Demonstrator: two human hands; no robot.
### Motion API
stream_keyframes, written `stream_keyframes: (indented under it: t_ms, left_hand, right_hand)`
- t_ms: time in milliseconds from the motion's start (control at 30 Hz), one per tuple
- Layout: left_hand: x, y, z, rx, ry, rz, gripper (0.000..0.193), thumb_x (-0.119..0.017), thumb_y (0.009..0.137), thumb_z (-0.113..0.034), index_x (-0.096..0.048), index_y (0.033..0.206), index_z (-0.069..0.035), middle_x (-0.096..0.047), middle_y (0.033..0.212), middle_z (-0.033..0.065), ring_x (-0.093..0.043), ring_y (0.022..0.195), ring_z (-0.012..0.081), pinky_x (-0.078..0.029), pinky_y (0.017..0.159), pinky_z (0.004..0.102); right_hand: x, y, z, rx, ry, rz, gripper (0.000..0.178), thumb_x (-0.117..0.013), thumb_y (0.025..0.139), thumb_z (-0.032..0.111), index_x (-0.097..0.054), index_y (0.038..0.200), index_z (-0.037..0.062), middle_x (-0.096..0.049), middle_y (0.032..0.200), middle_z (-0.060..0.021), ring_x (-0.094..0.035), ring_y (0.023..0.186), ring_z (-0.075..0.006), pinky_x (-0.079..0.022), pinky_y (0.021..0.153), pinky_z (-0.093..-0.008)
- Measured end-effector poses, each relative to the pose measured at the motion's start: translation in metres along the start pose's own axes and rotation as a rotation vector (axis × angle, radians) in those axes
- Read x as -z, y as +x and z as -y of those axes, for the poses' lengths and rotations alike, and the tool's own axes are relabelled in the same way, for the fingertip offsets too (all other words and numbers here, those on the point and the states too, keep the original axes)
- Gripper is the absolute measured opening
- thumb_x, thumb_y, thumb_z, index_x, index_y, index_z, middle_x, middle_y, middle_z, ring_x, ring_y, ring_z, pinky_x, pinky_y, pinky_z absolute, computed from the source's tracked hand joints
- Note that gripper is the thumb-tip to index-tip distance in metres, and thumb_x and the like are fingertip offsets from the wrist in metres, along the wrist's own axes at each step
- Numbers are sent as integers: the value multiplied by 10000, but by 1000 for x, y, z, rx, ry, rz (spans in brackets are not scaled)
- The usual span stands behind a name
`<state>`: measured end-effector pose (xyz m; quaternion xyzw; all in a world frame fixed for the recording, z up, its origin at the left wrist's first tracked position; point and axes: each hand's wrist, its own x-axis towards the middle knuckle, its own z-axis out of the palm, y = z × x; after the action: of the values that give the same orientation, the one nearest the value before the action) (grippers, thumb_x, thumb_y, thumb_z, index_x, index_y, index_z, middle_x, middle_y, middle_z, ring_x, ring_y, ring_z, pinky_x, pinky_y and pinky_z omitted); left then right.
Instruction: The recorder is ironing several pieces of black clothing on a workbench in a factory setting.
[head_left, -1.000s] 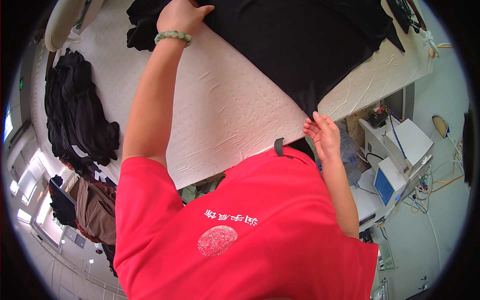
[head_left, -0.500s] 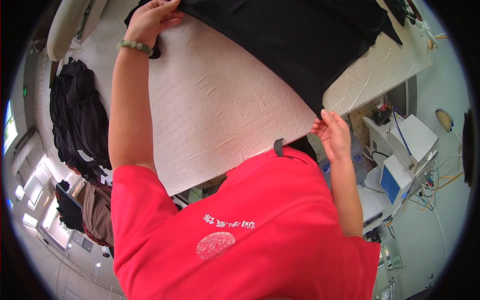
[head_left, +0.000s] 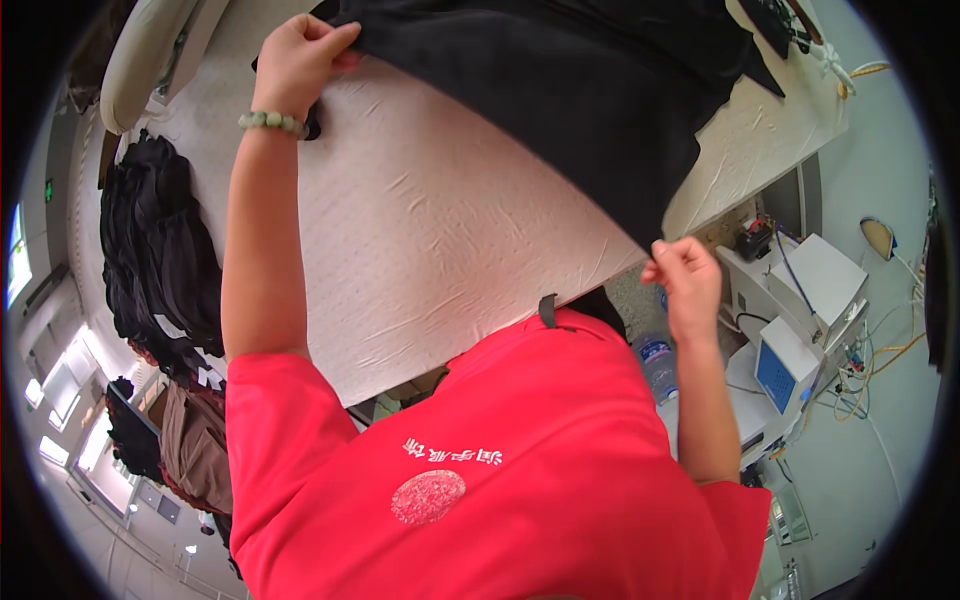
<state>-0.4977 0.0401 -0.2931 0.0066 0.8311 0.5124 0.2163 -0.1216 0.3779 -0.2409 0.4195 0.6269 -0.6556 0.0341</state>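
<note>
A black garment (head_left: 580, 110) is spread over the far part of a table (head_left: 440, 220) covered in pale, wrinkled cloth. At its far left corner, my left hand (head_left: 300, 62) pinches the edge between thumb and fingers, a green bead bracelet at the wrist. My right hand (head_left: 685, 280) grips the garment's near right corner, just past the table's right edge. Between the two hands the edge runs taut in a slanting line. Which part of the garment this is, I cannot tell.
Left of the table hangs a heap of black clothes (head_left: 155, 240), with a brown cloth (head_left: 195, 430) nearer. On the right stand a white machine (head_left: 820, 275) with loose cables and a clear plastic bottle (head_left: 657, 365). An iron-like tool (head_left: 785, 25) lies at the far right.
My right hand has moved right and slightly nearer, drawing the garment's corner out past the table edge. My left hand has come slightly nearer with its corner.
</note>
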Motion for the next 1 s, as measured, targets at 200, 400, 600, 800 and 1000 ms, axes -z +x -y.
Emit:
stream_keyframes:
  t_ms: [200, 400, 600, 800, 1000]
  left_hand:
    - [-34, -40, 46, -229, 663, -234, 216, -778, 866, -184, -609, 844, -50, -676, 785, 87, -661, 684, 273, -517, 612, 378]
    - [-65, -54, 86, -384, 640, -615, 201, -782, 851, -204, -612, 851, -95, -665, 898, 67, -627, 786, 325, -497, 667, 428]
    - [-91, -82, 80, -607, 582, -730, 300, -792, 837, -242, -671, 1078, -111, -684, 1112, 52, -625, 1043, 310, -475, 888, 417]
    - [-120, -115, 77, -444, 727, -537, 962, -808, 756, -511, -407, 1501, -51, -515, 1483, 119, -432, 1409, 314, -312, 1165, 462]
    - [-122, -121, 75, -239, 743, -466, 1330, -788, 634, -727, -192, 1606, -43, -337, 1627, 145, -259, 1532, 301, -171, 1255, 480]
  right_hand:
    - [-31, 8, -93, -27, -555, 82, 195, -716, 942, 125, -614, 819, 13, -682, 703, -53, -647, 633, -92, -523, 580, -262]
    - [-37, 12, -74, -13, -843, 153, 191, -721, 933, 153, -626, 856, 7, -686, 677, -64, -645, 589, -107, -523, 570, -284]
    - [-64, 42, 9, 512, -1252, 235, 158, -713, 914, 156, -657, 1021, 54, -692, 747, -90, -682, 682, -264, -544, 641, -358]
    - [-210, 138, 45, 1488, -817, 523, 455, -680, 822, 89, -639, 1275, 85, -661, 1210, -125, -620, 1143, -296, -503, 970, -398]
    - [-243, 208, 61, 1480, -1061, -46, 490, -627, 816, 126, -635, 1305, 110, -614, 1321, -126, -566, 1247, -308, -415, 1098, -464]
